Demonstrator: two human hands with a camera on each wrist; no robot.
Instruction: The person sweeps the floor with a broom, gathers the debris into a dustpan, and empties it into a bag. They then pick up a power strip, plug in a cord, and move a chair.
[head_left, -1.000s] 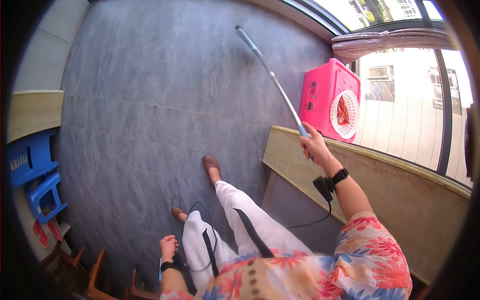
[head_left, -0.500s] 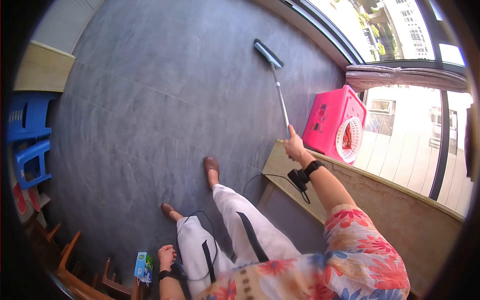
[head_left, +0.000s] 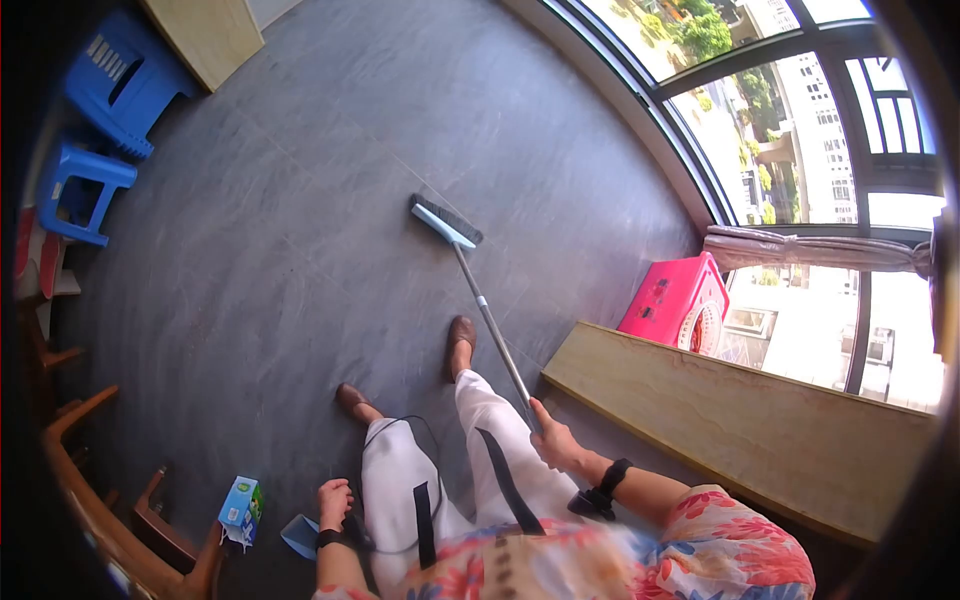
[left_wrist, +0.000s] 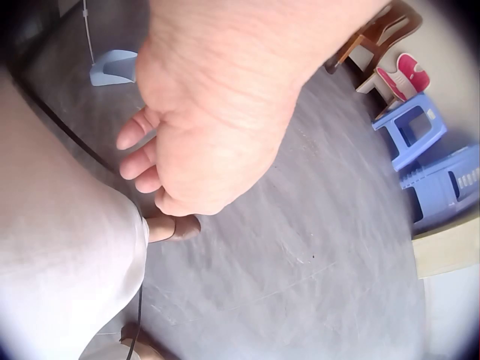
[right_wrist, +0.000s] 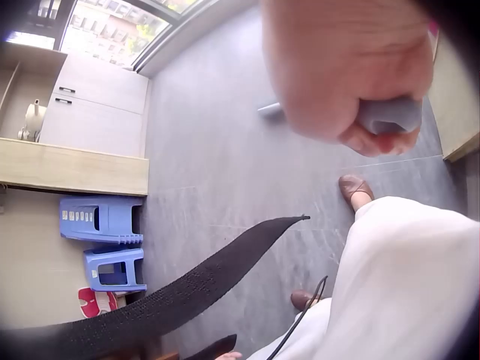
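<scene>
- Right hand [head_left: 558, 443]: fingers curled round the upper handle of the broom [head_left: 506, 350], gripping it one-handed.
- Left hand [head_left: 335, 500]: fingers loosely bent, neither spread nor pinching anything; nothing held.
- Broom position: handle slopes from the right hand toward the far side. The broom head [head_left: 436, 224] lies beyond the right shoe [head_left: 461, 342], at or just above the floor [head_left: 300, 200]; contact cannot be confirmed.
- Dustpan [left_wrist: 114, 69]: near left, beyond the fingers of the left hand and untouched by them.
- Risk, footing: a dark cable [head_left: 437, 440] loops over the left trouser leg. A long step or a wide arm swing could pull it tight or snag it on the handle.
- Risk, feet: the broom head and the right shoe are near each other. A stroke drawn straight back could strike the toe or scatter any sweepings around it.
- Risk, control: with a single hand on the handle, a hard or angled push could twist the head and lift one end of the bristles.
- Risk, right side: the pink box [head_left: 663, 303] stands beside the wooden ledge [head_left: 740, 420]. An overlong sweep that way could knock either.
- Risk, near left: a carton [head_left: 240, 505] stands close to the chair [head_left: 85, 480]; a careless reach for the dustpan could tip it.
</scene>
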